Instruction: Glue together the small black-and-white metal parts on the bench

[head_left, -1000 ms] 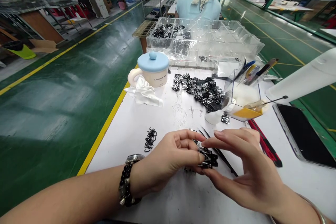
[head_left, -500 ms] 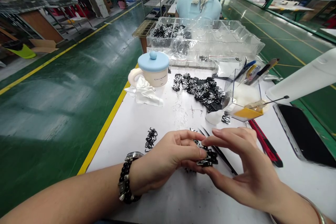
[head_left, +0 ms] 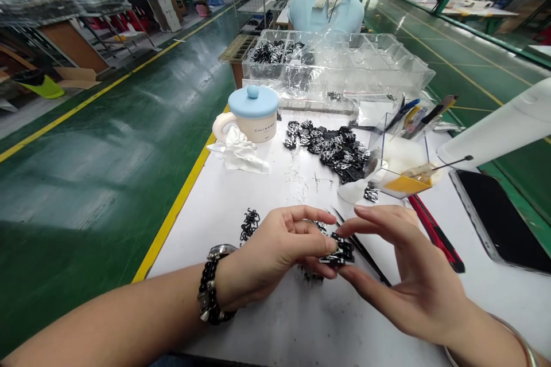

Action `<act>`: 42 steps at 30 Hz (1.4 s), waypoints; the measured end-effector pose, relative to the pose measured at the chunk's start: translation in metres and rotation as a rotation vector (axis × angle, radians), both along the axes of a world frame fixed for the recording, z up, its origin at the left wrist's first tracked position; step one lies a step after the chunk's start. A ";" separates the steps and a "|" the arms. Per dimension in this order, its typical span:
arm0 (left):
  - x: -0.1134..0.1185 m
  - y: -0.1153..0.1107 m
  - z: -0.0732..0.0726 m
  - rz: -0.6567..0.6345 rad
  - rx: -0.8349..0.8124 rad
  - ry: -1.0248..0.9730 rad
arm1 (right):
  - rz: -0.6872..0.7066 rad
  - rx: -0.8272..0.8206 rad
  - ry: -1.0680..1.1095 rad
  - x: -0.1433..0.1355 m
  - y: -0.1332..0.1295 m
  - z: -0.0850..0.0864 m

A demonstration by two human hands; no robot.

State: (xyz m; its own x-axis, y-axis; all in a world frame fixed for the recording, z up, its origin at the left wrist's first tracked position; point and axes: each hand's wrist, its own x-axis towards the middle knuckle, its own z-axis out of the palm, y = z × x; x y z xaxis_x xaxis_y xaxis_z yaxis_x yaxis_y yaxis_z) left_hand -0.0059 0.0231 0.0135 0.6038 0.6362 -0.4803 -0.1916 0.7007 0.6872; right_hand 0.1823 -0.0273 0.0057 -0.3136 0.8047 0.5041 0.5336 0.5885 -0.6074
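My left hand (head_left: 286, 243) pinches a small black part with silvery metal bits (head_left: 344, 251) between thumb and fingers. From the other side my right hand (head_left: 402, 266) grips the same part, index fingertip at its upper edge and thumb at its lower edge. Beneath the hands lie small loose pieces (head_left: 312, 276), partly hidden. Black tweezers (head_left: 365, 255) rest on the table behind the part, partly covered by my right hand. Left of my left hand is a little heap of black hook-shaped pieces (head_left: 249, 223).
A pile of black and silver parts (head_left: 331, 146) lies farther back, near a lidded mug (head_left: 253, 117) and crumpled tissue (head_left: 239, 152). To the right are a clear pen holder (head_left: 402, 163), red cutter (head_left: 437, 235) and phone (head_left: 503, 218). Clear trays (head_left: 353, 77) stand behind; a person sits beyond.
Both hands stay on the small black part, which has tilted slightly and moved a little up and left. My left index finger has lifted away from the right fingertips.
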 end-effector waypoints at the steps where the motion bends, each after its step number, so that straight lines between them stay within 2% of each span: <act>1: 0.000 0.000 0.000 0.001 -0.008 0.004 | -0.004 -0.011 0.008 0.000 0.000 0.000; 12: -0.003 0.001 0.004 -0.058 -0.064 -0.088 | -0.005 -0.061 0.057 0.002 0.000 -0.007; 18: -0.004 0.003 0.002 -0.095 -0.132 -0.303 | -0.011 -0.159 0.245 0.001 -0.001 -0.003; 21: -0.004 0.000 0.000 -0.133 -0.095 -0.426 | 0.020 -0.261 0.372 -0.002 -0.002 0.001; 24: -0.002 -0.005 -0.003 -0.122 -0.040 -0.467 | 0.054 -0.385 0.462 -0.005 -0.002 0.004; 29: -0.007 -0.004 0.005 -0.045 0.053 -0.503 | 0.107 -0.359 0.495 -0.007 -0.001 0.005; 32: -0.021 0.012 0.016 0.089 0.194 -0.560 | 0.068 -0.318 0.302 -0.018 0.005 0.004; 35: -0.037 0.036 0.023 0.270 0.356 -0.576 | 0.059 -0.317 -0.175 -0.041 0.018 0.003; 37: -0.045 0.049 0.022 0.328 0.417 -0.563 | 0.080 -0.324 -0.375 -0.060 0.030 0.000; 42: -0.051 0.064 0.009 0.378 0.438 -0.537 | 0.102 -0.294 -0.476 -0.095 0.061 -0.012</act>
